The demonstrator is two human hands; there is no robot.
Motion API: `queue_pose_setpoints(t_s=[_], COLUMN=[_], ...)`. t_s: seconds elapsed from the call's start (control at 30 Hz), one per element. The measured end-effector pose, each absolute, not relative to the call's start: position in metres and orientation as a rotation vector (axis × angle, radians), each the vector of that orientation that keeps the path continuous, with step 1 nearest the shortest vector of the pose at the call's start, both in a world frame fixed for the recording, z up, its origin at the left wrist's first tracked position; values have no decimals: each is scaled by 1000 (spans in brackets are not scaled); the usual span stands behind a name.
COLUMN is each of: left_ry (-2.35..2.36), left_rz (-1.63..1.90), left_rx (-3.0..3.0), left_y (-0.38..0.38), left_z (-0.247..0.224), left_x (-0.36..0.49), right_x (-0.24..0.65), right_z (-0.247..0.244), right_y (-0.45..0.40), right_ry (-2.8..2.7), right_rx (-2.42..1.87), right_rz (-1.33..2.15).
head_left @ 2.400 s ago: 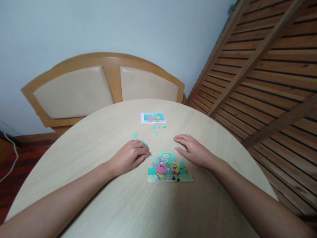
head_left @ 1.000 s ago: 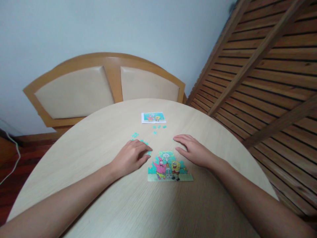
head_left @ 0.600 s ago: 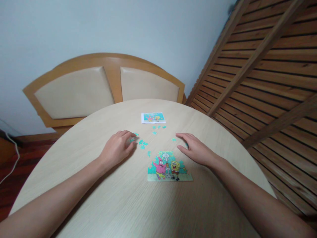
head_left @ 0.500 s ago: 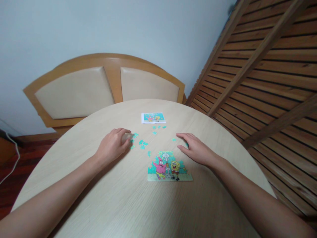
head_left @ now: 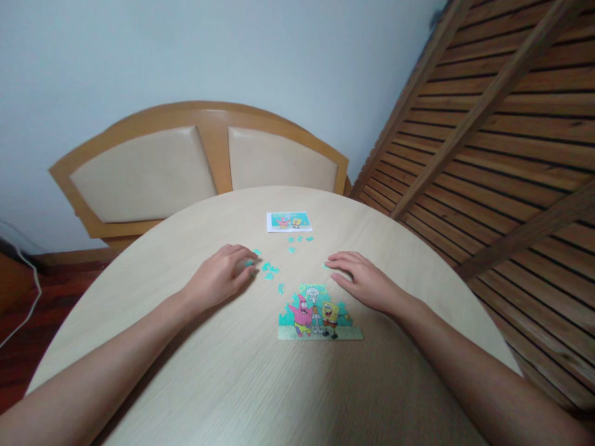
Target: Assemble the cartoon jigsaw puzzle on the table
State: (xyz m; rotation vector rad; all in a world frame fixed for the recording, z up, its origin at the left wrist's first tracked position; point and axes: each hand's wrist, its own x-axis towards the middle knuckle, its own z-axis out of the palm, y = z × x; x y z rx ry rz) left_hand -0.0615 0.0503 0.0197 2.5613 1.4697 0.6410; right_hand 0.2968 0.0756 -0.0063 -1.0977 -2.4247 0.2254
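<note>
My left hand (head_left: 223, 272) rests low over the table, thumb and fingers apart and curved around a small teal puzzle piece (head_left: 250, 263). More loose teal pieces (head_left: 270, 269) lie just to its right. Across from it, my right hand (head_left: 365, 279) is open, its fingertips over another teal piece (head_left: 325, 266) that they partly cover. Between and nearer to me lies the partly assembled jigsaw puzzle (head_left: 320, 319), with pink, grey and yellow cartoon figures. Its upper edge is stepped. Whether the fingertips press on any piece is hard to make out.
A folded picture sheet (head_left: 290, 222) showing the same figures lies beyond the pieces, with several loose pieces (head_left: 300, 239) in front of it. The round wooden table (head_left: 209, 384) has a padded chair (head_left: 144, 176) behind it. A slatted wooden panel (head_left: 511, 155) stands at the right.
My left hand has moved right, over the loose pieces at its fingertips. My right hand has shifted slightly left, its fingers now covering part of a piece.
</note>
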Motion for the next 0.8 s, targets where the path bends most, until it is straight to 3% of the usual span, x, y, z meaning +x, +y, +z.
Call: queue_pose_setpoints(t_s=[0.27, 0.8], left_ry=[1041, 946], left_rz=[575, 623], left_rx=[2783, 2770], left_y=[31, 35], left_z=[14, 4], left_x=[-30, -22], right_x=[288, 286], right_z=[-4, -5], right_y=[75, 76], right_ry=[-2382, -2272], right_rx=[-1139, -1205], right_rz=[264, 363])
